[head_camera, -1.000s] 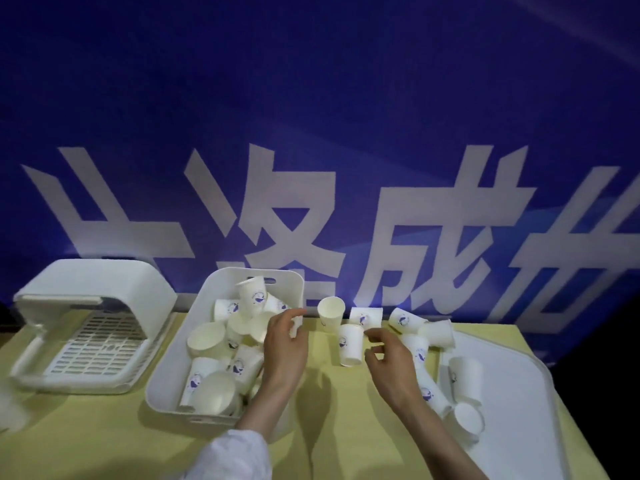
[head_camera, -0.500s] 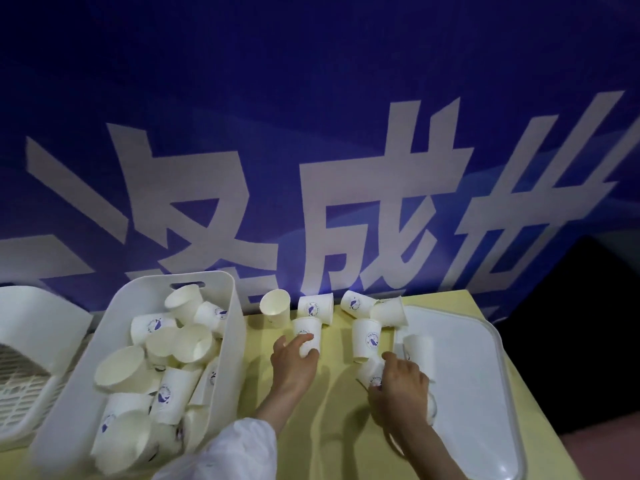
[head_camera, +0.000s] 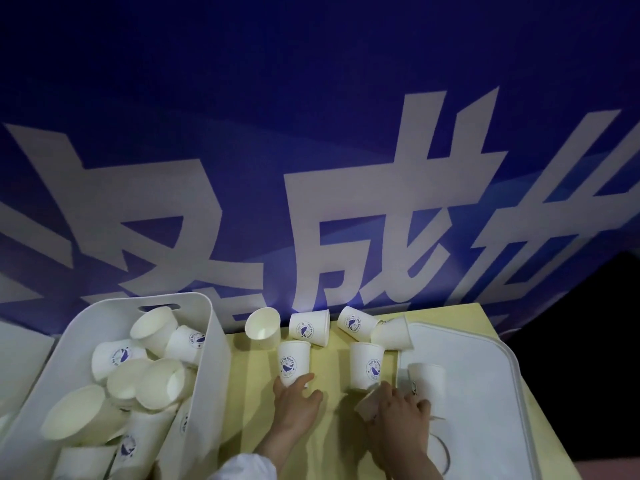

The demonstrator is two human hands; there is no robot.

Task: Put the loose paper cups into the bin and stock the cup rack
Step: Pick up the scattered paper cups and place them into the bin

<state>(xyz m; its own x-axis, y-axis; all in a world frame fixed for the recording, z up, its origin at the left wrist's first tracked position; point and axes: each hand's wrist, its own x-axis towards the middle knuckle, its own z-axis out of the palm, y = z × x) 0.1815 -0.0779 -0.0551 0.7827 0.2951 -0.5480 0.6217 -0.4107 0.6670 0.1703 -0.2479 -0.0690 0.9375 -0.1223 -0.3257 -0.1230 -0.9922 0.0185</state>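
1. The gathering step is being carried out: loose paper cups are being collected from the yellow bench (head_camera: 332, 427) for the white bin (head_camera: 204, 341) at the near left, which is already being filled with a jumble of cups.
2. An inverted printed cup (head_camera: 293, 362) is being pinched at its lower edge by the left hand (head_camera: 294, 400), thumb and fingers curled against it.
3. A tipped cup (head_camera: 367, 407) is being clasped under the right hand (head_camera: 398, 410); the grip is partly hidden, so it is probably closed round that cup.
4. The next move is judged to call for both cups being lifted and carried left over the bin's wall, then released.
5. More cups are being left on the bench: an upright one (head_camera: 366, 365) just beside the right hand, and four (head_camera: 308, 329) lying or standing along the far edge.
6. A white tray (head_camera: 485, 375) is lying at the right, with another cup (head_camera: 426, 379) standing on it.
7. The cup rack is barely being shown at the left edge, and is not yet being stocked.
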